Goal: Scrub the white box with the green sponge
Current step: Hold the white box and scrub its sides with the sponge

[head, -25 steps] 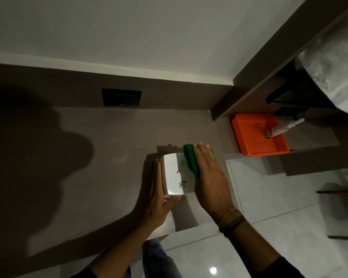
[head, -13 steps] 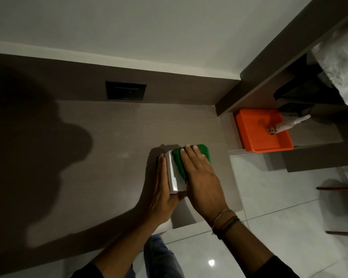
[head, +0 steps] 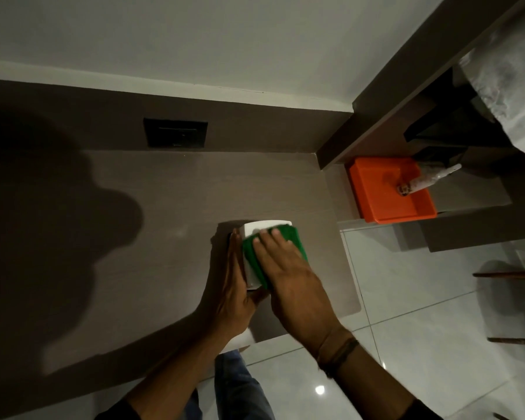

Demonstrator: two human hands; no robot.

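Note:
The white box [head: 259, 228] stands on the brown desk [head: 152, 253], near its right edge. My left hand [head: 235, 286] is pressed flat against the box's left side and holds it steady. The green sponge [head: 250, 253] lies spread over the top of the box. My right hand [head: 288, 274] presses flat on the sponge, fingers pointing away from me, covering most of it. Only the box's far edge and a strip of its left part show.
An orange tray [head: 373, 192] with a white tube [head: 428, 181] in it sits on a lower shelf at the right. A black wall socket [head: 176, 133] is set in the back panel. White tiled floor [head: 422, 313] lies to the right, with dark chair legs [head: 509, 275].
My right hand has slid the sponge from the box's right edge leftward over its top. The left hand stays on the box's left side.

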